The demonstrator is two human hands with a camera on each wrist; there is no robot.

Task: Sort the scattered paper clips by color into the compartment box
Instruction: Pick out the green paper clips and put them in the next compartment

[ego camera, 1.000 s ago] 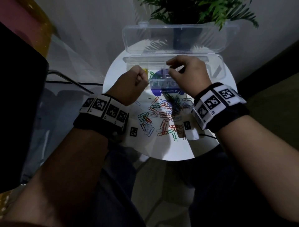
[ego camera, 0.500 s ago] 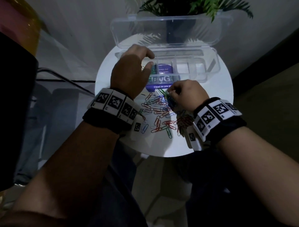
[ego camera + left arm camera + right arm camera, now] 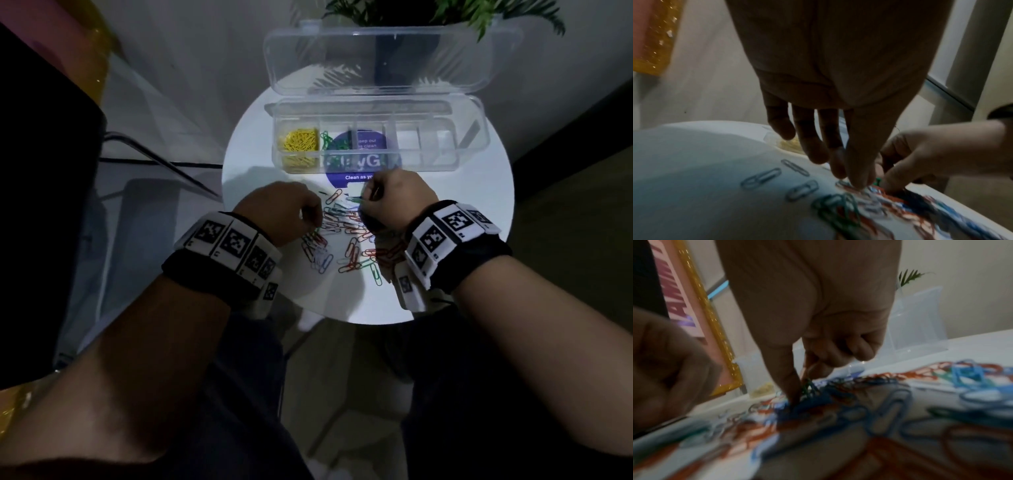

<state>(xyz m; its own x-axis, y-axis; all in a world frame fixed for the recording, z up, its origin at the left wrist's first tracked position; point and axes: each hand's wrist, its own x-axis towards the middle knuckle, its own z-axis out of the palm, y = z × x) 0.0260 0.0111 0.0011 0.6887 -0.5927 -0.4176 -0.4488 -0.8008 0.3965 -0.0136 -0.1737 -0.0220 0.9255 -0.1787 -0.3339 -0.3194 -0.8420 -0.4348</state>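
Loose paper clips (image 3: 346, 236) in red, blue, green and white lie heaped mid-table. Behind them stands the clear compartment box (image 3: 438, 150): yellow clips (image 3: 298, 139) fill its leftmost cell and a few green clips (image 3: 330, 140) lie in the cell beside it. My left hand (image 3: 310, 214) hangs over the heap's left side; in the left wrist view its straight fingers (image 3: 857, 170) touch the clips. My right hand (image 3: 368, 197) is at the heap's far edge. Its thumb and forefinger pinch a green clip (image 3: 807, 387), and its other fingers are curled.
The round white table (image 3: 479, 274) is small, and its near edge is just behind my wrists. The box lid (image 3: 376, 58) stands open at the back, with a plant (image 3: 479, 13) behind it. A purple sticker (image 3: 356, 176) shows under the box. A glass surface (image 3: 154, 154) lies to the left.
My left hand has come back from the box's left cells to the heap. My right hand left the box a second ago, reached the heap, and now pinches a green clip.
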